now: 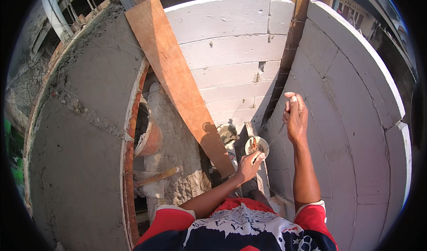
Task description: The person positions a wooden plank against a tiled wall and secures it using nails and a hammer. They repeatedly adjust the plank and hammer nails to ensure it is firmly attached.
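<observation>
My right hand [296,119] is raised in front of the grey-white block wall [338,117] on the right, its fingers closed. A thin strand like wire [281,127] comes out of its grip and slants down toward my left hand. Lower and nearer, my left hand [250,165] is closed in a pinch; what sits between its fingertips is too small to make out. Just beyond it stands a pale bucket [264,143] with an orange-handled tool [254,143] inside, partly covered by the hand.
A long plywood board [178,82] leans diagonally left of my hands. Behind stands a white block wall [231,50], meeting a column with rebar [291,42]. At left lie a grey concrete slab [84,148], an orange-brown tub [151,137] and a wood strip [160,176]. Another bucket [227,133] stands ahead.
</observation>
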